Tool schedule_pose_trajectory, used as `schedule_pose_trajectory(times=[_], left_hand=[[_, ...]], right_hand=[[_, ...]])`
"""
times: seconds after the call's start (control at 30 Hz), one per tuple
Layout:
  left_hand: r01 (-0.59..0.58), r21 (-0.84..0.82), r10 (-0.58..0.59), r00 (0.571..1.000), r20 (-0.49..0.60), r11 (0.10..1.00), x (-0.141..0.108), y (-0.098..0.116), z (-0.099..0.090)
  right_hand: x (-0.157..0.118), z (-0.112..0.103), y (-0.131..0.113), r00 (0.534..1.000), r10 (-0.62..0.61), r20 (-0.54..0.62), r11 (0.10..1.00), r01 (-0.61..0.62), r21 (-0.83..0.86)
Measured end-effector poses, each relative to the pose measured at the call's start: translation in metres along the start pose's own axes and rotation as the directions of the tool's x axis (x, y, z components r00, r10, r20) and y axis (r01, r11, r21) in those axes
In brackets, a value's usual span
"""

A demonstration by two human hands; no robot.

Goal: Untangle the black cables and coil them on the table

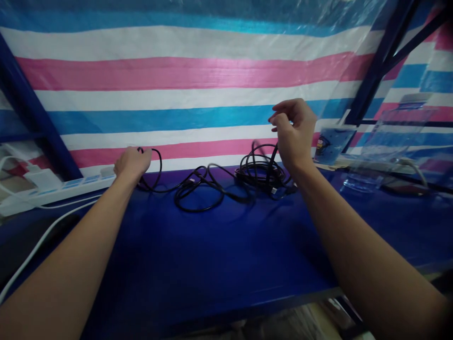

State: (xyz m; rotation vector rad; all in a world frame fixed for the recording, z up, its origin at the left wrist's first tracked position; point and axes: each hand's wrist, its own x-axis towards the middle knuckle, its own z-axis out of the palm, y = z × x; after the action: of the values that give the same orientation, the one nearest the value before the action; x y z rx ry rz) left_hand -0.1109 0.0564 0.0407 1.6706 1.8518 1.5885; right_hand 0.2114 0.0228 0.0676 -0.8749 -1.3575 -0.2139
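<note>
My left hand (132, 163) is closed on a thin black cable (160, 163) near the power strip at the back left. That cable runs right along the desk into loose loops (198, 209). My right hand (295, 130) is raised above a coiled bundle of black cable (260, 171), its fingers curled together. A dark strand of cable (272, 160) rises from the bundle to the underside of this hand, which seems to grip it; the exact contact is hidden. Small plug ends (273, 191) show beside the bundle.
A white power strip (78, 188) with a white plug (42, 178) lies at left, with white cords. At right stand a blue patterned cup (331, 144) and a clear plastic bottle (385, 141). The blue desk (212, 255) backs onto a striped sheet (177, 73).
</note>
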Motion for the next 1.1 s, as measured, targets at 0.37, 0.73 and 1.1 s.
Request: schedule_pose_trajectory(times=[0.37, 0.73, 1.1], left_hand=[[-0.716, -0.112, 0.633, 0.52, 0.573, 0.689, -0.101, 0.082, 0.077], [-0.601, 0.238, 0.159, 0.532, 0.832, 0.763, -0.048, 0.03, 0.053], [-0.614, 0.188, 0.467, 0.734, 0.492, 0.766, -0.064, 0.046, 0.072]], right_hand=[[-0.022, 0.021, 0.004, 0.617, 0.103, 0.78, 0.99, -0.142, -0.019], [-0.023, 0.013, 0.045, 0.419, 0.474, 0.774, 0.798, 0.168, -0.579], [-0.04, 0.026, 0.057, 0.403, 0.51, 0.76, 0.779, 0.159, -0.607]])
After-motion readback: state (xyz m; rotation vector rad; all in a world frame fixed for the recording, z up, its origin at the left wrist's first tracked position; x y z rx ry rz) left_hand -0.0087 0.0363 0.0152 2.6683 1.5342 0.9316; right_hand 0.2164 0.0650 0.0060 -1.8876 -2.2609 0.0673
